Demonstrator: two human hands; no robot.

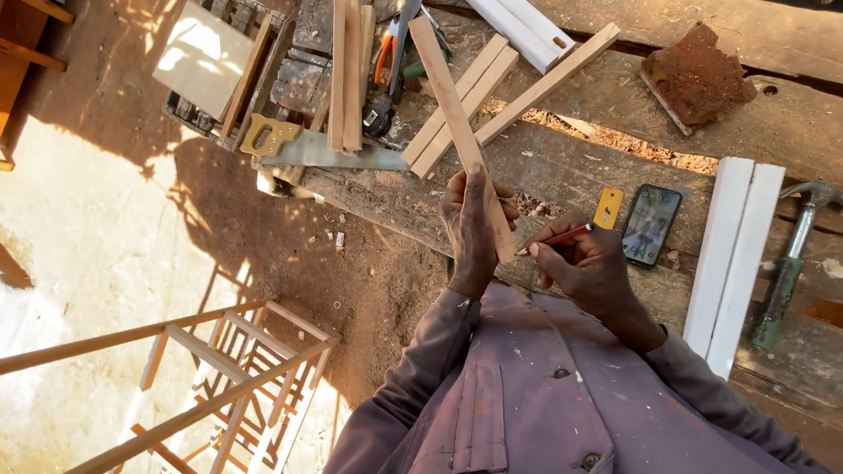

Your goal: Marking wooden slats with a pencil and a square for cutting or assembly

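L hand (470, 230) gripped a wood strip (460, 132) near its near end, strip slanting far-left over the workbench (562, 167). R hand (587, 268) pinched a red pencil (558, 238), tip at strip's edge. Phone (652, 224) & yellow tag (608, 208) lay just right; handsaw (307, 147) far left.

We see a pale tan wooden strip (463, 132) in the left hand (472, 230); the right hand (587, 268) grips a red pencil (562, 236) with a dark tip; our sleeves and jacket (527, 395) are faded purple, flecked with pale paint spots; on the weathered grey-brown bench (571, 167) lies a phone (652, 224) with a black frame and a bright greenish screen; beside it a small yellow tag (608, 208); two white painted battens (733, 254); a hammer (790, 263) with a green handle and grey steel head; a saw (307, 147) with a yellow-brown handle and silvery blade; a rust-red brick lump (698, 75).
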